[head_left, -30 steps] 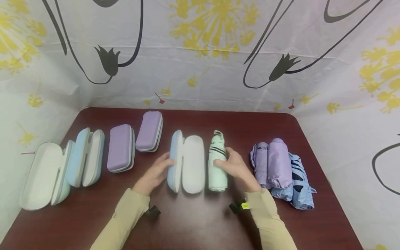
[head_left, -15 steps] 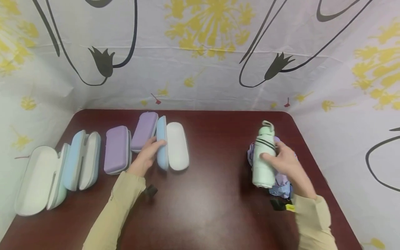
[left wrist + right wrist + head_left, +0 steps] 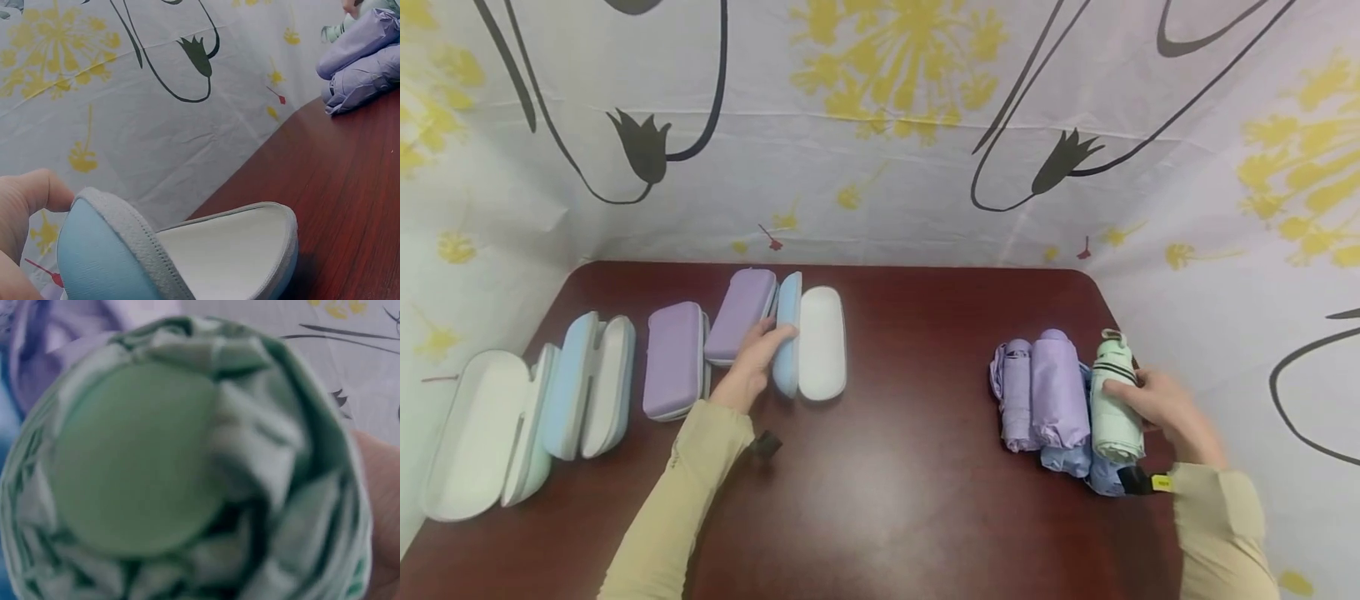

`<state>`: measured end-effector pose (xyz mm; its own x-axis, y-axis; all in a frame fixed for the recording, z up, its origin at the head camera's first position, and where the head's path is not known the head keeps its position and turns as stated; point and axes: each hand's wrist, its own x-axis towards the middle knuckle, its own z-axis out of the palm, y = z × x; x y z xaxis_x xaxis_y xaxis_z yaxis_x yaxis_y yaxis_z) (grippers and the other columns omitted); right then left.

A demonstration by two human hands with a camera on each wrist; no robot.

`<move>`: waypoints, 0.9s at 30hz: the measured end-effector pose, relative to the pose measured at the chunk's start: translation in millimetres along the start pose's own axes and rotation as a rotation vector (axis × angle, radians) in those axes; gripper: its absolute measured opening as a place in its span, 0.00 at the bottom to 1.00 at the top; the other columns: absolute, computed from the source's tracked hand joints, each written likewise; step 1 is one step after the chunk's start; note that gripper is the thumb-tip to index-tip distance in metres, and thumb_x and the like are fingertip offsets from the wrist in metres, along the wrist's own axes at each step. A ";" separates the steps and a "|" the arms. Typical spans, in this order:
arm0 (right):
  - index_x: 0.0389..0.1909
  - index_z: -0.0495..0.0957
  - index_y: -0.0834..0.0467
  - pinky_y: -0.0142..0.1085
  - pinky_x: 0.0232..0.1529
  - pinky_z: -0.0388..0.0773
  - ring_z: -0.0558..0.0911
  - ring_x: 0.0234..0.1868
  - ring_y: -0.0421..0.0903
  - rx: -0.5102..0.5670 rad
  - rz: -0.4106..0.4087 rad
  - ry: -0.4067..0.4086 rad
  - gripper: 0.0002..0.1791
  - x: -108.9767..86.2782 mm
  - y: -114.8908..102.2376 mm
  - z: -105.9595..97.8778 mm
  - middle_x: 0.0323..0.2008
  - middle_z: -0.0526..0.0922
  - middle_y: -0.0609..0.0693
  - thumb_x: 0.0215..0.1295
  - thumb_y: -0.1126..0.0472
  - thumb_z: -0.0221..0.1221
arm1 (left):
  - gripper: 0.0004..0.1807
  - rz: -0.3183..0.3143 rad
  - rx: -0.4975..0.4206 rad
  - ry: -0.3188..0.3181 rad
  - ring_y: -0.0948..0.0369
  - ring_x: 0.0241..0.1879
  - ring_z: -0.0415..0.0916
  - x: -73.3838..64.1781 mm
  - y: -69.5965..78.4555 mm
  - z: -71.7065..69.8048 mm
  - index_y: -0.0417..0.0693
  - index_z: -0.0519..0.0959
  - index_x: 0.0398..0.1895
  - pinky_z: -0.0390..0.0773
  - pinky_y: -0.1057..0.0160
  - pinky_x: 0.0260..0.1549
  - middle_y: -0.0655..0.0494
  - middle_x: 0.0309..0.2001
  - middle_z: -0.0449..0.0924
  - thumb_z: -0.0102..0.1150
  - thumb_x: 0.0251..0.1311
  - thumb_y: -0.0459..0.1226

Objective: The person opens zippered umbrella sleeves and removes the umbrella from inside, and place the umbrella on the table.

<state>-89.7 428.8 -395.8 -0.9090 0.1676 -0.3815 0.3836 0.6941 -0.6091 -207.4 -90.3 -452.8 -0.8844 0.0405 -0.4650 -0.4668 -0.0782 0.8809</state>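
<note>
My left hand [image 3: 751, 362] grips the light blue half of an open glasses case [image 3: 787, 333], thumb on its near face. The case's white-lined half lies to the right; the left wrist view shows its blue shell [image 3: 103, 253] and pale lining up close. On the right, my right hand [image 3: 1172, 408] holds a folded mint-green umbrella [image 3: 1116, 417] with dark stripes, over the blue umbrella at the pile's right side. Its round green end [image 3: 137, 462] and gathered cloth fill the right wrist view.
Two purple zip cases [image 3: 676, 358] [image 3: 742, 317] stand left of my left hand. Farther left are an open blue case [image 3: 571, 387] and an open white-lined case [image 3: 478, 433]. Two purple umbrellas [image 3: 1060, 392] [image 3: 1017, 396] lie by a blue one [image 3: 1066, 460]. A patterned cloth [image 3: 850, 150] hangs behind the table.
My left hand has slid the open blue case left and back, up beside the farther purple case. My right hand has carried the green umbrella right, over to the umbrella pile.
</note>
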 end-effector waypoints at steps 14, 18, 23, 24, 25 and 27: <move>0.54 0.57 0.81 0.38 0.26 0.75 0.76 0.31 0.52 -0.180 -0.002 0.034 0.40 1.0 0.5 11.7 0.37 0.74 0.70 0.61 0.47 0.56 | 0.41 -0.002 -0.041 -0.007 0.50 0.69 0.47 0.8 -1.5 3.4 0.41 0.47 0.73 0.45 0.54 0.67 0.43 0.71 0.49 0.53 0.59 0.39; 0.56 0.57 0.82 0.39 0.29 0.74 0.75 0.36 0.59 -0.235 -0.066 0.091 0.41 -4.6 -4.0 17.0 0.42 0.71 0.75 0.62 0.47 0.55 | 0.35 0.018 -0.026 -0.001 0.50 0.69 0.48 -4.3 -1.4 1.5 0.39 0.53 0.70 0.46 0.54 0.67 0.43 0.70 0.51 0.50 0.61 0.39; 0.58 0.55 0.83 0.55 0.42 0.71 0.72 0.44 0.68 -0.281 -0.192 0.214 0.40 -22.2 -21.8 26.1 0.45 0.69 0.78 0.64 0.50 0.55 | 0.34 0.054 0.053 0.035 0.49 0.69 0.48 -23.3 1.2 0.1 0.41 0.52 0.71 0.47 0.53 0.67 0.44 0.71 0.50 0.45 0.63 0.39; 0.58 0.56 0.82 0.57 0.43 0.70 0.72 0.45 0.69 -0.284 -0.240 0.272 0.39 -26.3 -29.1 29.7 0.45 0.70 0.79 0.63 0.53 0.56 | 0.34 0.086 0.074 0.049 0.49 0.68 0.49 -28.7 2.8 1.1 0.41 0.51 0.72 0.49 0.52 0.67 0.44 0.71 0.50 0.44 0.63 0.39; 0.59 0.57 0.81 0.59 0.44 0.68 0.71 0.46 0.70 -0.272 -0.281 0.323 0.38 -30.9 -39.0 34.2 0.45 0.70 0.79 0.62 0.55 0.57 | 0.33 0.133 0.102 0.072 0.49 0.68 0.51 -34.8 4.8 2.6 0.41 0.52 0.71 0.50 0.52 0.66 0.43 0.70 0.51 0.44 0.64 0.39; 0.60 0.60 0.77 0.61 0.45 0.65 0.70 0.48 0.70 -0.234 -0.394 0.423 0.34 -38.9 -61.8 46.6 0.47 0.70 0.77 0.61 0.58 0.59 | 0.30 0.291 0.213 0.103 0.47 0.67 0.54 -47.6 8.5 8.1 0.38 0.56 0.69 0.53 0.52 0.65 0.41 0.69 0.56 0.44 0.65 0.38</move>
<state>-70.5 346.8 -375.7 -0.9792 0.0974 0.1780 0.0044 0.8872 -0.4613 -169.2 -84.9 -422.4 -0.9804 -0.0543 -0.1896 -0.1954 0.1380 0.9710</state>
